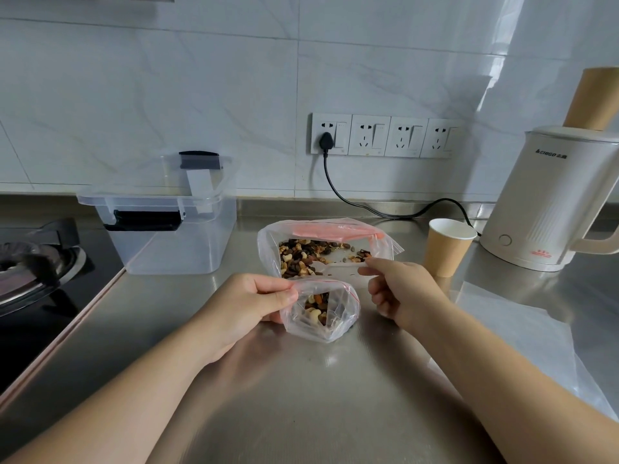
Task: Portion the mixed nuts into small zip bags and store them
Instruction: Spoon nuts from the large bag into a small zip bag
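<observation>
A small clear zip bag [330, 324] with a red seal stands open on the steel counter [301, 396], a few mixed nuts inside it. My left hand [241, 313] pinches its left rim between thumb and fingers. Just behind it lies a large clear bag [385, 246], mouth open toward me, with mixed nuts [301, 254] heaped on its left side. My right hand [402, 289] pinches the handle of a white spoon [338, 267] whose bowl reaches into the large bag's nuts. A pile of flat red-sealed zip bags [331, 231] lies at the back of the large bag.
A clear plastic storage box [174, 246] with its lid propped behind it stands at the left, beside a gas hob [33, 262]. A paper cup [447, 249], a white kettle [542, 202] with its cord and a clear plastic sheet [522, 346] occupy the right.
</observation>
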